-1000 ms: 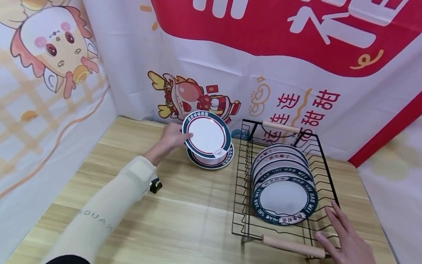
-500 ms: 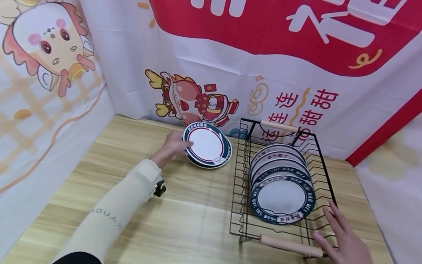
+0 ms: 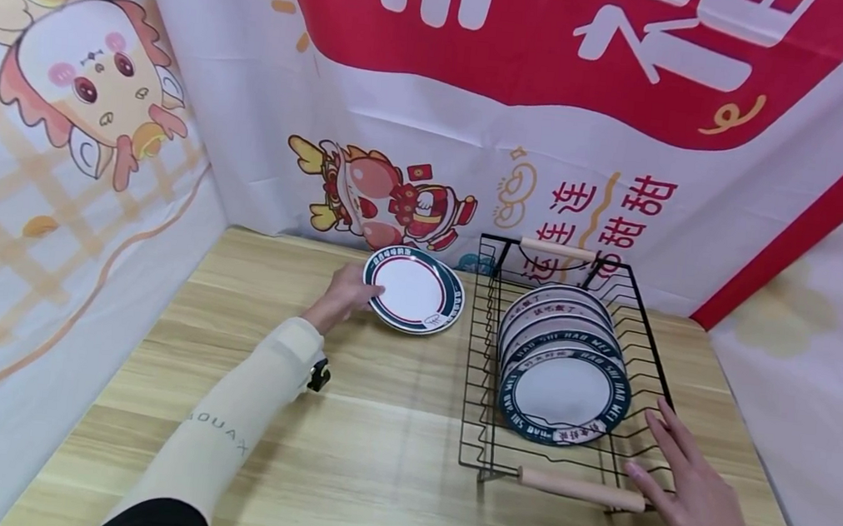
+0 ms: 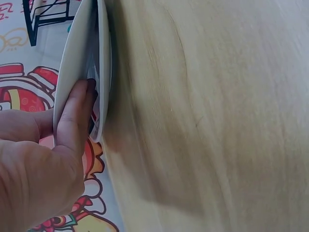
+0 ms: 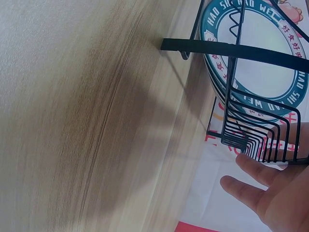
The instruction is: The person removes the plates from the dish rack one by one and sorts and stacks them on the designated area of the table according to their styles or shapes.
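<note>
My left hand (image 3: pixel 347 292) pinches the left rim of a white plate (image 3: pixel 407 288) with a dark green and red border. The thumb lies on its upper face, and the fingers reach underneath. Directly below is a second plate (image 3: pixel 454 303), mostly covered by the first. In the left wrist view a narrow gap parts the held plate (image 4: pixel 75 63) from the lower plate (image 4: pixel 104 72), with fingertips inside it. My right hand (image 3: pixel 702 492), fingers spread, touches the right side of a black wire dish rack (image 3: pixel 573 488). Several green-rimmed plates (image 3: pixel 564 397) lean in a row in that rack.
Wooden handles (image 3: pixel 558 249) cross the rack's ends. A wood-grain table (image 3: pixel 374 459) carries everything. White printed cloth (image 3: pixel 398 102) hangs behind the table and along both sides.
The held plate has come down toward the lower plate, now covering more of it. My left hand sank with it, still gripping the rim. My right hand stays at the rack.
</note>
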A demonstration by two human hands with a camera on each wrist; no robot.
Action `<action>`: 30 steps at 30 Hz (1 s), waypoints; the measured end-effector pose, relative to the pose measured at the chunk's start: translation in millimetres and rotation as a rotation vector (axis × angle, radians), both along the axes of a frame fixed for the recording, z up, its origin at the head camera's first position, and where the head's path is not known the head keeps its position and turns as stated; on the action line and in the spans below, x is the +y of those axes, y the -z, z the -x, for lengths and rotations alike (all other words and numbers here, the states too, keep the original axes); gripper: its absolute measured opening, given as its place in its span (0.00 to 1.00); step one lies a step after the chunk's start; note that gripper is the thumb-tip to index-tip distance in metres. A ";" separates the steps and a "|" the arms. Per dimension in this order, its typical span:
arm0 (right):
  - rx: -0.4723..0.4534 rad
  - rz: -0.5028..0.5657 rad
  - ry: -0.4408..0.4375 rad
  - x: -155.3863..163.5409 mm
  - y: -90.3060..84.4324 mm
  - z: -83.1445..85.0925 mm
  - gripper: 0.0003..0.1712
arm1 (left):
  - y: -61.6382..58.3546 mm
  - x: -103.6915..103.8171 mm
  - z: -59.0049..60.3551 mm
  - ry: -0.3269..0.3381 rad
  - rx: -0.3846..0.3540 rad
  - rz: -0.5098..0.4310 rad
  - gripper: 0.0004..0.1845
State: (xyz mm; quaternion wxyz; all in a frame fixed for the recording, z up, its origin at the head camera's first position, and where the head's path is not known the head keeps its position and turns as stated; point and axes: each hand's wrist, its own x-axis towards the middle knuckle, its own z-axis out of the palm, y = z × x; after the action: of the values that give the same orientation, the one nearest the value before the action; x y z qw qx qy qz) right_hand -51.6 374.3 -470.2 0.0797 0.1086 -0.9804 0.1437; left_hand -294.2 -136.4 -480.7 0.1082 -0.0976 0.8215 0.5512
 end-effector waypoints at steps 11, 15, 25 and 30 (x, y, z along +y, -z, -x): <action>-0.003 0.008 0.003 -1.5 0.6 -1.5 0.48 | -1.3 1.8 3.6 0.085 0.076 0.439 0.16; 0.005 0.009 0.002 -1.4 -0.6 -1.2 0.47 | -0.1 1.4 4.3 0.111 0.061 0.541 0.17; -0.008 0.010 0.003 -2.9 -2.0 -0.8 0.47 | 3.1 1.6 2.7 0.150 0.068 0.631 0.19; -0.009 0.014 0.002 -2.9 -1.8 -1.3 0.47 | 3.4 4.0 1.5 0.152 0.069 0.645 0.20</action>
State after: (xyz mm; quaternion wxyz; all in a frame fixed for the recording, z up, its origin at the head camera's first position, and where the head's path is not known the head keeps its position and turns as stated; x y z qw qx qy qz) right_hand -50.4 371.4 -468.4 0.0763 0.1063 -0.9798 0.1510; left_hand -295.7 -132.4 -484.0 0.0850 -0.0465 0.9618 0.2561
